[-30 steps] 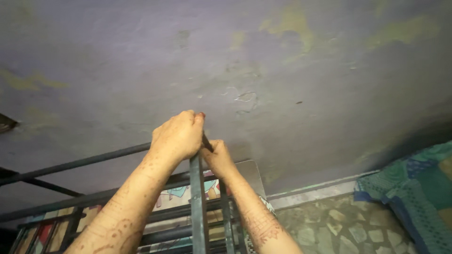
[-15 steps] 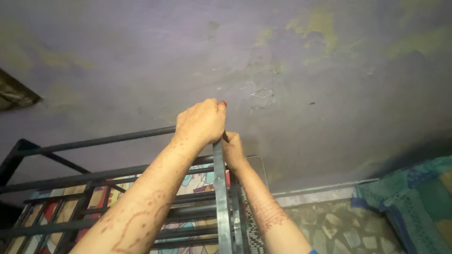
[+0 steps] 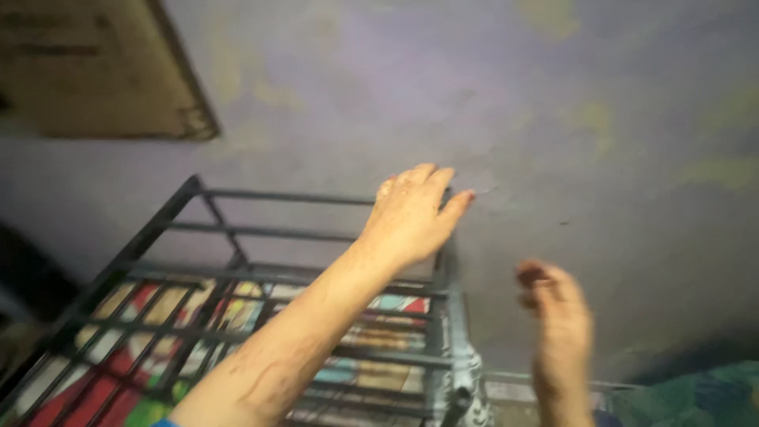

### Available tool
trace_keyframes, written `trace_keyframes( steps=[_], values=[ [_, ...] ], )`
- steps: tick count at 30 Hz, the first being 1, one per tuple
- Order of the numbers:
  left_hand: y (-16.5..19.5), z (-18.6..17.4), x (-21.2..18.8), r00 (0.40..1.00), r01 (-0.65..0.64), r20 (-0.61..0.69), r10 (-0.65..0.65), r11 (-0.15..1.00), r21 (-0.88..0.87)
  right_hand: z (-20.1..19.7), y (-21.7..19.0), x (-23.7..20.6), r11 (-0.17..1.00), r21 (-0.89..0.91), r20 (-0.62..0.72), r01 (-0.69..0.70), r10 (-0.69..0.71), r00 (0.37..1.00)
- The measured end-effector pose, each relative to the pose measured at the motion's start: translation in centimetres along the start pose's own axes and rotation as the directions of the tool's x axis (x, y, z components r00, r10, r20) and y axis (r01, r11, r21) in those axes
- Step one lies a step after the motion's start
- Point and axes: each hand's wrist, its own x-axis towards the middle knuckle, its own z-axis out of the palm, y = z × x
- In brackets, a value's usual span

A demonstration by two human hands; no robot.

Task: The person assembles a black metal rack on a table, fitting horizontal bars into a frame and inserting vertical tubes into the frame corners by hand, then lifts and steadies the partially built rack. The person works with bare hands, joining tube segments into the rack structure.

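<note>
A dark metal bed frame (image 3: 237,232) with bars stands against a mottled purple-grey wall (image 3: 490,103). My left hand (image 3: 411,212) rests on the frame's top corner, by the upright post (image 3: 451,316), fingers spread, holding nothing. My right hand (image 3: 553,296) hangs in the air to the right of the post, away from the frame, blurred, fingers loosely curled and empty.
A colourful patterned mattress (image 3: 95,372) lies under the frame's bars. A brown wooden panel (image 3: 87,63) fills the upper left. A green cloth (image 3: 696,399) shows at the lower right corner.
Both hands were closed together at the frame's top corner. Now my left hand has opened on the corner and my right hand has come off and dropped to the right. The view has swung left.
</note>
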Motion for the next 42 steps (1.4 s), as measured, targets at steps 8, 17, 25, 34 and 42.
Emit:
trace_keyframes(
  steps=[8, 17, 25, 34, 42],
  values=[
    [-2.1, -16.5, -16.4, 0.905, -0.057, -0.416, -0.087, 0.945, -0.322, 9.6, -13.3, -5.6, 0.717, 0.188, 0.869, 0.671, -0.439, 0.226],
    [-20.6, -23.6, -32.7, 0.442, -0.047, -0.766, -0.466, 0.841, -0.539, 27.6, -3.7, -20.5, 0.947, -0.163, 0.638, 0.275, -0.111, 0.762],
    [-43.8, -7.3, -42.4, 0.546, 0.725, -0.253, -0.799, 0.601, -0.336, 39.2, 3.9, -21.8, 0.818, -0.538, 0.544, 0.204, 0.153, 0.825],
    [-46.4, 3.6, -44.3, 0.445, 0.674, 0.423, -0.789, 0.607, 0.421, 37.6, 10.3, -21.9, 0.505, -0.728, 0.596, 0.463, 0.133, 0.792],
    [-51.2, 7.1, -40.2, 0.701, 0.481, 0.294, -0.650, 0.735, 0.478, 36.0, 13.9, -21.4, 0.349, -0.845, 0.504, 0.404, 0.272, 0.820]
  ],
)
